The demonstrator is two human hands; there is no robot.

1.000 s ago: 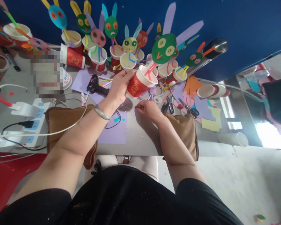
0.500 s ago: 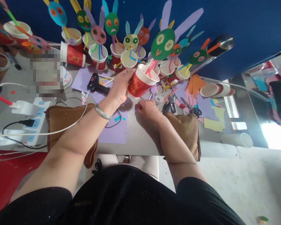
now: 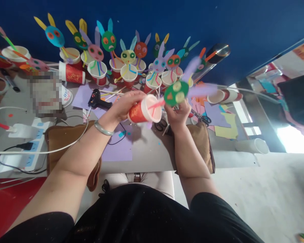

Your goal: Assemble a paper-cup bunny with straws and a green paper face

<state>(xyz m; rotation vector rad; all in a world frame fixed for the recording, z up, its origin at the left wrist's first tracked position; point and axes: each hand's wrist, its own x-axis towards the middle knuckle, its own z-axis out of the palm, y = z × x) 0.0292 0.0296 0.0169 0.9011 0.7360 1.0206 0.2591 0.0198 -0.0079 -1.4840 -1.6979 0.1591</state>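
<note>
My left hand point(image 3: 125, 104) is wrapped round a red paper cup point(image 3: 139, 113) with a white rim. The cup is tilted, its mouth towards the right. A pinkish-red straw runs out of it to a green paper rabbit head point(image 3: 176, 93) with pale yellow eyes and long purple ears, blurred by motion. Right behind that head is my right hand point(image 3: 179, 114), its fingers curled and partly covered. Whether they hold anything is hidden. Dark scissor handles point(image 3: 160, 125) lie on the table between cup and right wrist.
Several finished rabbit cups point(image 3: 97, 71) stand along the blue wall. A black glue gun point(image 3: 98, 100) lies left of my left hand. Further left is a power strip point(image 3: 36, 145) with cables. Brown cushions point(image 3: 195, 141) lie under both forearms. Coloured paper point(image 3: 218, 114) and scissors point(image 3: 204, 118) lie to the right.
The cup has come lower and tipped over to the right, its rabbit head swinging down and right. My right hand has risen from the tabletop to beside the head.
</note>
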